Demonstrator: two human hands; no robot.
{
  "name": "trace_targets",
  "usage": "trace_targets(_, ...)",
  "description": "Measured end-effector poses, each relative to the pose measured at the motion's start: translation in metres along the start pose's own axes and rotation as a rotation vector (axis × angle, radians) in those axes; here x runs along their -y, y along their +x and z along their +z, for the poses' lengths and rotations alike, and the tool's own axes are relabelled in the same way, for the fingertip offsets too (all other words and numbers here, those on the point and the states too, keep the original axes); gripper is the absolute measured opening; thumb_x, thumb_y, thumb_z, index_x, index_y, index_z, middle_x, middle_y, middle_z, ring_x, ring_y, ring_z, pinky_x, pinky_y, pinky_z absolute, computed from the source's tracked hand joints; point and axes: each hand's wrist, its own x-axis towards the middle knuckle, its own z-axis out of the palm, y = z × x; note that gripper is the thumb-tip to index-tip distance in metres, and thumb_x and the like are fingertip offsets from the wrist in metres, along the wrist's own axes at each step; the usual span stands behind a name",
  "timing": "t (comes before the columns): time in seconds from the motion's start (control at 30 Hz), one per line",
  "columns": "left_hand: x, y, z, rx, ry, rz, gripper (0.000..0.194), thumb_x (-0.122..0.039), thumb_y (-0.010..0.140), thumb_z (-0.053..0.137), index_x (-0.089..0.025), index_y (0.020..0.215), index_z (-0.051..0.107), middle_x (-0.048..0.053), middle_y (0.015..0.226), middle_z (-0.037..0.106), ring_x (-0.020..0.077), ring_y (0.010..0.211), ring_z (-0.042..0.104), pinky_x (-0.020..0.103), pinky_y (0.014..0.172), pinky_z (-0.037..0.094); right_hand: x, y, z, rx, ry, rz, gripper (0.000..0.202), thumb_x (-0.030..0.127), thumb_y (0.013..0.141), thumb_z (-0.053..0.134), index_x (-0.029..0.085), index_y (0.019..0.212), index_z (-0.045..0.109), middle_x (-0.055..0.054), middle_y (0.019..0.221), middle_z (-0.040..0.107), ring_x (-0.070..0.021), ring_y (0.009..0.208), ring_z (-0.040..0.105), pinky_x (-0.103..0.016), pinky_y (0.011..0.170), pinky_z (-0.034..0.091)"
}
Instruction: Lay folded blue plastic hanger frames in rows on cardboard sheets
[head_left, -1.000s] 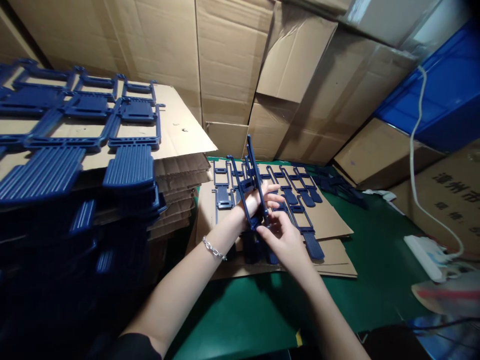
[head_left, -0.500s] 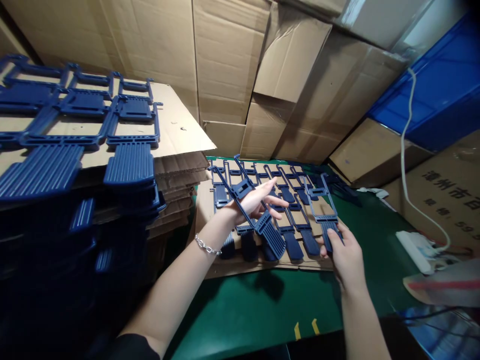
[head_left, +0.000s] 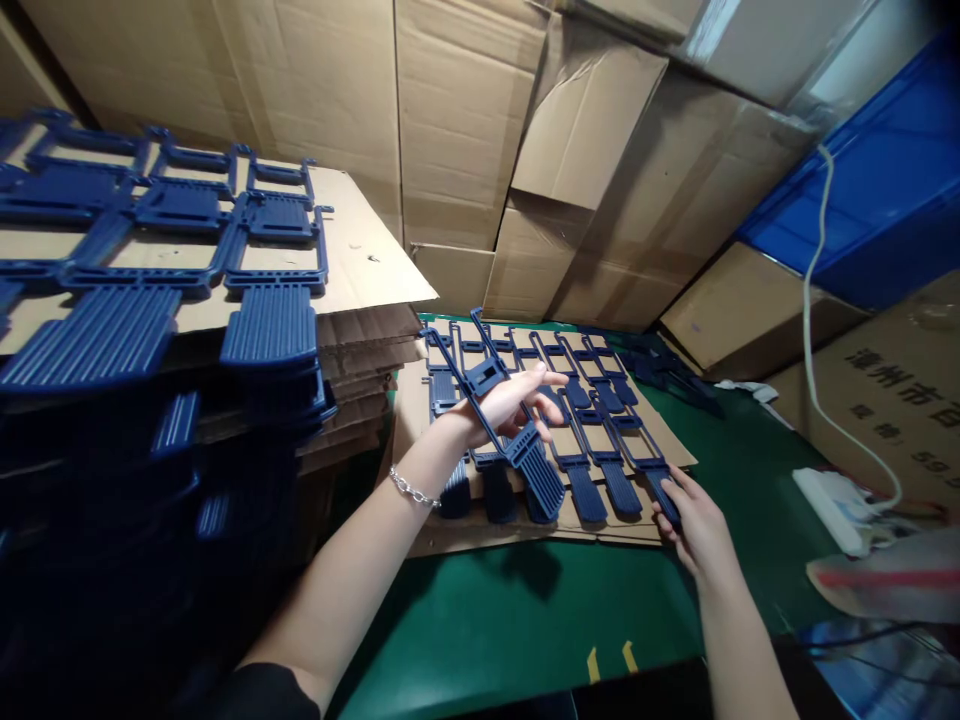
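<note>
A dark blue plastic frame with a ribbed paddle end point(head_left: 541, 478) hangs around my left hand point(head_left: 504, 408), which passes through its opening. That hand's fingers are partly curled, and its far side is hidden. At the right end of the front row, my right hand point(head_left: 701, 522) pinches the ribbed end of another blue plastic frame point(head_left: 661, 492). This frame lies low against the cardboard sheet point(head_left: 679, 447). Rows of similar frames point(head_left: 587, 492) cover the sheet, some of them behind my left hand.
At left rises a tall stack of cardboard sheets point(head_left: 367, 240) layered with blue frames point(head_left: 274, 325). Cardboard boxes point(head_left: 465, 130) wall the back. More dark parts point(head_left: 667, 370) lie at the back right. A white power strip point(head_left: 829, 510) with a cable sits on the green table point(head_left: 450, 620).
My right hand has lowered its frame from a raised tilt down to the cardboard, moving slightly right. My left hand's fingers have curled in a little, with its frame still around it.
</note>
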Motion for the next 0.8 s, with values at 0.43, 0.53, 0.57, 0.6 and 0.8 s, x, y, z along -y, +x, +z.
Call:
trace_targets(0.43, 0.002, 0.003, -0.001, 0.039, 0.047, -0.082, 0.051, -0.054, 0.087, 0.027, -0.022, 0.121, 0.045, 0.000, 0.067, 0.050, 0.0104, 0.049, 0.056, 0.018, 0.038, 0.030, 0.002, 0.024, -0.006, 0.045, 0.223, 0.057, 0.053, 0.025, 0.063, 0.066, 0.015, 0.113, 0.053, 0.007, 0.047, 0.042, -0.0013, 0.029, 0.027, -0.010, 0.026, 0.017)
trace_targets(0.53, 0.002, 0.003, -0.002, 0.043, 0.054, -0.077, 0.050, -0.053, 0.088, 0.024, -0.021, 0.122, 0.045, 0.000, 0.067, 0.051, 0.0099, 0.050, 0.056, 0.018, 0.037, 0.030, 0.003, 0.026, -0.010, 0.092, 0.389, 0.138, 0.035, 0.020, 0.065, 0.063, 0.014, 0.099, 0.055, 0.008, 0.050, 0.040, 0.0015, 0.028, 0.021, -0.009, 0.025, 0.015)
trace_targets(0.57, 0.002, 0.003, -0.002, 0.044, 0.058, -0.076, 0.051, -0.053, 0.088, 0.023, -0.021, 0.122, 0.045, 0.000, 0.068, 0.051, 0.0099, 0.050, 0.056, 0.018, 0.037, 0.030, 0.004, 0.027, -0.010, 0.095, 0.414, 0.157, 0.030, 0.019, 0.067, 0.062, 0.014, 0.096, 0.055, 0.008, 0.050, 0.039, 0.0019, 0.028, 0.020, -0.009, 0.025, 0.015)
trace_targets(0.6, 0.002, 0.003, -0.002, 0.046, 0.062, -0.076, 0.051, -0.053, 0.088, 0.023, -0.020, 0.122, 0.044, 0.000, 0.068, 0.051, 0.0101, 0.050, 0.057, 0.018, 0.037, 0.029, 0.005, 0.027, -0.011, 0.089, 0.427, 0.165, 0.027, 0.018, 0.067, 0.061, 0.014, 0.094, 0.055, 0.008, 0.050, 0.038, 0.0020, 0.028, 0.020, -0.009, 0.025, 0.014)
trace_targets(0.8, 0.006, 0.005, -0.001, 0.037, 0.064, -0.066, 0.051, -0.055, 0.087, 0.026, -0.021, 0.121, 0.045, 0.000, 0.069, 0.051, 0.0107, 0.051, 0.057, 0.017, 0.037, 0.028, 0.007, 0.025, -0.013, 0.030, 0.380, 0.115, 0.031, 0.020, 0.065, 0.062, 0.014, 0.094, 0.055, 0.007, 0.050, 0.039, 0.0015, 0.029, 0.021, -0.010, 0.025, 0.014)
